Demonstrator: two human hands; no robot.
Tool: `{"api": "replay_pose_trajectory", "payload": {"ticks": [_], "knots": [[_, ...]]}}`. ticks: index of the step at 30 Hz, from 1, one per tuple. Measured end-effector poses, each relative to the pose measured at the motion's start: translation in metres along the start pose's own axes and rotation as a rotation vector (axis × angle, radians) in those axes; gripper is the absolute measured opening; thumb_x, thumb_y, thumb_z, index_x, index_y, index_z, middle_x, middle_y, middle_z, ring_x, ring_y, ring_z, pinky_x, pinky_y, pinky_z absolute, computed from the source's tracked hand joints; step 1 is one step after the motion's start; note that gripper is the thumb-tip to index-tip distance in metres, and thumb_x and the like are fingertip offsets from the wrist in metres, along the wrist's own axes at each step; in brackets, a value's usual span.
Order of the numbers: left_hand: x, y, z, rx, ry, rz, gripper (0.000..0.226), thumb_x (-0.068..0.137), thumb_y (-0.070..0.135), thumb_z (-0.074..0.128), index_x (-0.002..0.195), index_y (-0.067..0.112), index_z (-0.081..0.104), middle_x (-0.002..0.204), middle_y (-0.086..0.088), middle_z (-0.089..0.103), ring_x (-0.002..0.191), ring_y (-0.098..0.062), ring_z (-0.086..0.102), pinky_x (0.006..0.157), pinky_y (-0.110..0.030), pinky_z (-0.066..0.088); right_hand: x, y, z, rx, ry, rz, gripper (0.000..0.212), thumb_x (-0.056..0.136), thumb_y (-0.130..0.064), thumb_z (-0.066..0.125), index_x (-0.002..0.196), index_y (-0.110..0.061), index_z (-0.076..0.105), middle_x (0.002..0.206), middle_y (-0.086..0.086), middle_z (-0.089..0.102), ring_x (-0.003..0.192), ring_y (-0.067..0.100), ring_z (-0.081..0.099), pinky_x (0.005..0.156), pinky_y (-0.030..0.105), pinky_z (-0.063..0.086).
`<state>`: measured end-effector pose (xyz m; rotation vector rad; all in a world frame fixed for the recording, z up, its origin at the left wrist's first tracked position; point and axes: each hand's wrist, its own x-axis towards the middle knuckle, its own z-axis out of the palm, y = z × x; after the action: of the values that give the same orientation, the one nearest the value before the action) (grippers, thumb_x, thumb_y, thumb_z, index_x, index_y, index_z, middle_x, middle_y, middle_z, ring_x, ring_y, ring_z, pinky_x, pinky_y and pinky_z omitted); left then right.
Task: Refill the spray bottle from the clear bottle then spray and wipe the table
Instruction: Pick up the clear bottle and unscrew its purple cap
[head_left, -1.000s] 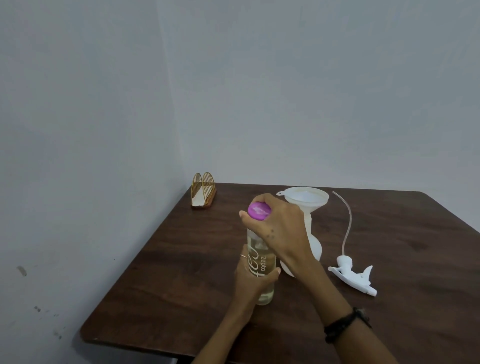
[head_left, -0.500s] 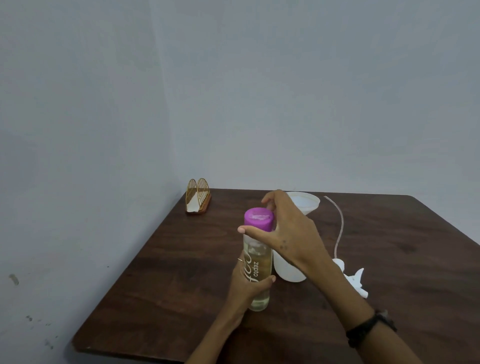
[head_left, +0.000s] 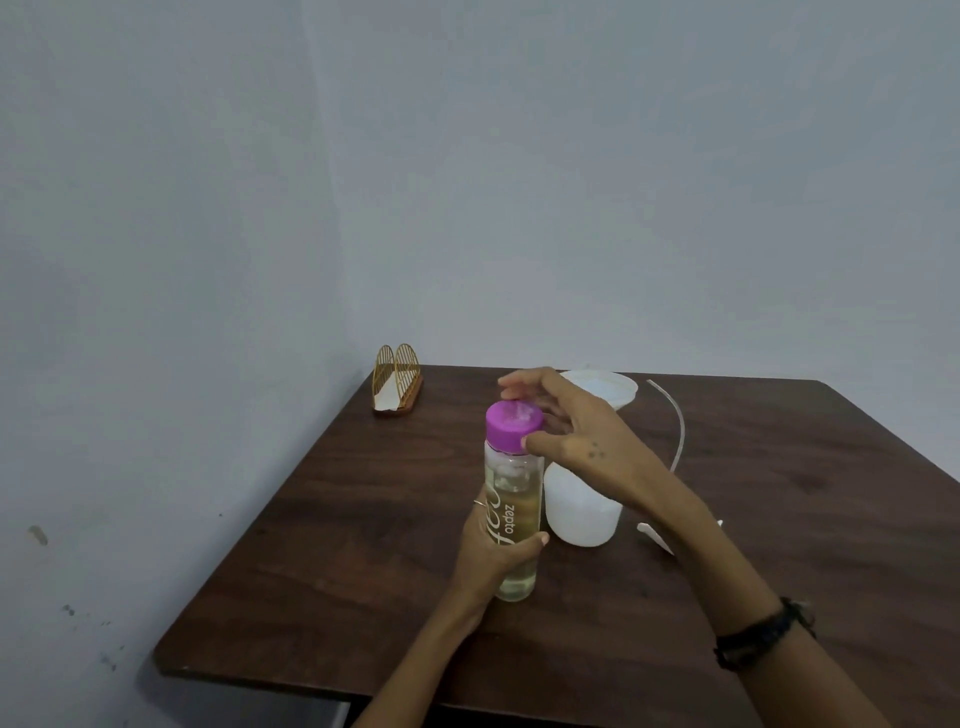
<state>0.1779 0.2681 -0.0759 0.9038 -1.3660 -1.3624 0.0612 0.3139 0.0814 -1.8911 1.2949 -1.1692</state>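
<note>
A clear bottle (head_left: 514, 519) with yellowish liquid and a purple cap (head_left: 513, 425) stands upright on the dark wooden table (head_left: 363, 545). My left hand (head_left: 498, 545) is wrapped around its lower body. My right hand (head_left: 576, 441) is at the cap, thumb against its side and fingers spread over its far rim. Behind the bottle stands the white spray bottle body (head_left: 582, 514) with a white funnel (head_left: 608, 387) in its neck. The white spray head, with its dip tube (head_left: 678, 431), lies to the right, mostly hidden by my right forearm.
A golden wire napkin holder (head_left: 397, 379) with a white napkin sits at the table's far left corner, by the wall. Grey walls close the left and far sides. The table's near edge runs just below my forearms.
My right hand has loosened from a full grip on top of the cap, with the fingers now spread behind it. The camera has tilted up a little; the bottle stays upright.
</note>
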Motion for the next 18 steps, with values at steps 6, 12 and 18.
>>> {"api": "replay_pose_trajectory", "payload": {"ticks": [6,12,18], "knots": [[0.0,0.0,-0.001,0.006,-0.007,0.011,0.062,0.044,0.02,0.081,0.101,0.01,0.057,0.084,0.002,0.071,0.076,-0.003,0.069,0.065,-0.016,0.052,0.002,-0.003,0.028,-0.054,0.13,0.061,0.068,0.071,-0.035,0.079,0.127,-0.026,0.04,0.127,-0.006,0.051,0.117,0.01,0.05,0.095,0.027,0.046],[-0.002,0.001,0.0,-0.006,-0.001,0.026,0.063,0.039,0.028,0.078,0.098,0.018,0.056,0.086,0.005,0.071,0.079,-0.003,0.069,0.066,-0.015,0.052,-0.002,0.009,0.038,-0.312,0.389,0.09,0.08,0.066,-0.044,0.08,0.129,-0.018,0.037,0.122,0.0,0.044,0.109,0.012,0.044,0.084,0.021,0.039],[0.0,-0.002,0.0,0.006,0.009,0.013,0.076,0.041,0.03,0.079,0.108,0.005,0.054,0.093,-0.007,0.068,0.08,-0.012,0.068,0.068,-0.019,0.053,-0.008,0.012,0.022,0.056,0.195,0.056,0.062,0.066,-0.022,0.072,0.117,-0.025,0.035,0.118,0.0,0.062,0.106,0.009,0.056,0.078,0.007,0.041]]}}
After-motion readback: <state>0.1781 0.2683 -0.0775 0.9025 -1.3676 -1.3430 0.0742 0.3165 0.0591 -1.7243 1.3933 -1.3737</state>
